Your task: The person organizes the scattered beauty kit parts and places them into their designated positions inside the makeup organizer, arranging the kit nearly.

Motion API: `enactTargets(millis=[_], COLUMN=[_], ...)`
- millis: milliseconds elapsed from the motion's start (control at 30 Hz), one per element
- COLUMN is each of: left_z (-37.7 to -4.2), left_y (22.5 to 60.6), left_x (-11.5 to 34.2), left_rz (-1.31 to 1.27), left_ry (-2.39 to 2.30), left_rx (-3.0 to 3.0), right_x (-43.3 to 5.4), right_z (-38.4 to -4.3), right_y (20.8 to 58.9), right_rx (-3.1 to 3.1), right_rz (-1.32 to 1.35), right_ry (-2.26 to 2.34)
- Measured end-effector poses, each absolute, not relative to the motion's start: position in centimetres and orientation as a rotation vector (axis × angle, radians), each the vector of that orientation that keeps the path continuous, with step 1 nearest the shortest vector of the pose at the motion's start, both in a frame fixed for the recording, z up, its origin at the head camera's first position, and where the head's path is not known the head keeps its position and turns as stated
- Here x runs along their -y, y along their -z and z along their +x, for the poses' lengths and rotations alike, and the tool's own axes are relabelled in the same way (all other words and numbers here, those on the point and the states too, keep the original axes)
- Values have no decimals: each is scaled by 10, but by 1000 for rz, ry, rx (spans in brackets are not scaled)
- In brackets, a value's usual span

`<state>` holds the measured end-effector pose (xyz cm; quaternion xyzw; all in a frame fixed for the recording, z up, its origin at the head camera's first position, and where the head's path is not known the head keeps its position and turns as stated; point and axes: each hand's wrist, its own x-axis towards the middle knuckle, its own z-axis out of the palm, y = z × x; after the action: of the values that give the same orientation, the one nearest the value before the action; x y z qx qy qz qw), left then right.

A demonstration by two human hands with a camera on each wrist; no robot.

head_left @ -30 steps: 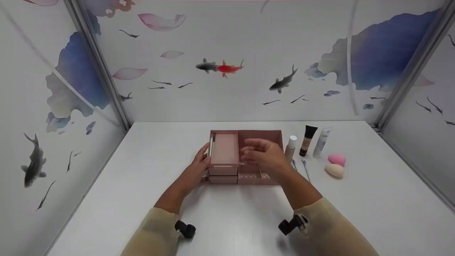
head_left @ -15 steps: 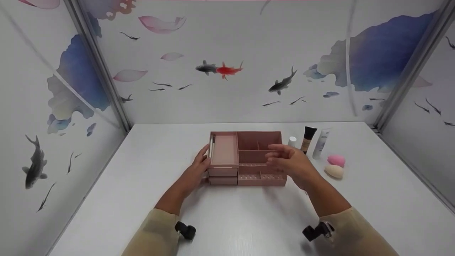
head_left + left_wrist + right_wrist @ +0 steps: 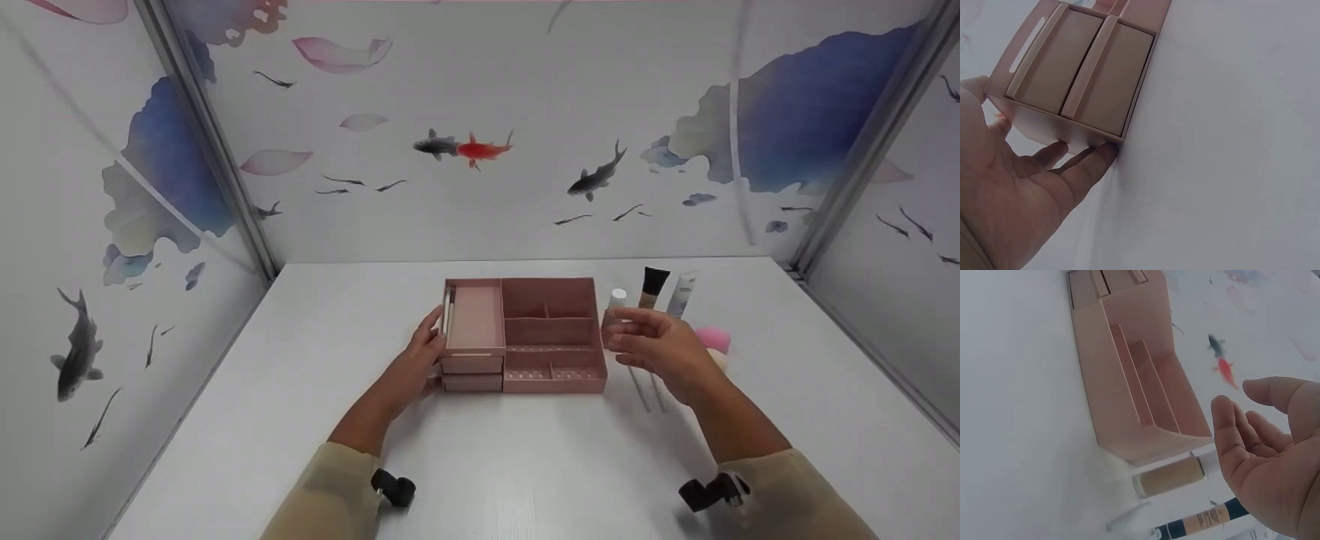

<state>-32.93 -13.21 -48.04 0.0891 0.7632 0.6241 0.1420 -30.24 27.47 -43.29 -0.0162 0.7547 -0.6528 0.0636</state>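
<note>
I can read no words; print on the black-capped tube [image 3: 1206, 520], near the desk's [image 3: 360, 315] far edge, is blurred.

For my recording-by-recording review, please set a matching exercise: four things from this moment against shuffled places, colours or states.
1. left hand
2. right hand
3. divided organizer
4. beige bottle

A. topped with a white cap
B. fingers against the organizer's side
C. dusty pink
D. holding nothing, near the bottle

Pairs: 1-B, 2-D, 3-C, 4-A
</note>
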Motion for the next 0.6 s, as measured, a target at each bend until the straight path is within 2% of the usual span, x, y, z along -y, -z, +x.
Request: enactTargets(millis=[267, 600], left_z=[-331, -330], left_y=[481, 481], left_x=[131, 132], left_rz=[246, 249], left_ry=[-1788, -1787], left_rx=[-2223, -2228], right_x=[-306, -321], right_z=[-302, -313], right_y=[445, 461], right_rx=[-2383, -2461], right_rz=[82, 240], right_ry=[1888, 1756])
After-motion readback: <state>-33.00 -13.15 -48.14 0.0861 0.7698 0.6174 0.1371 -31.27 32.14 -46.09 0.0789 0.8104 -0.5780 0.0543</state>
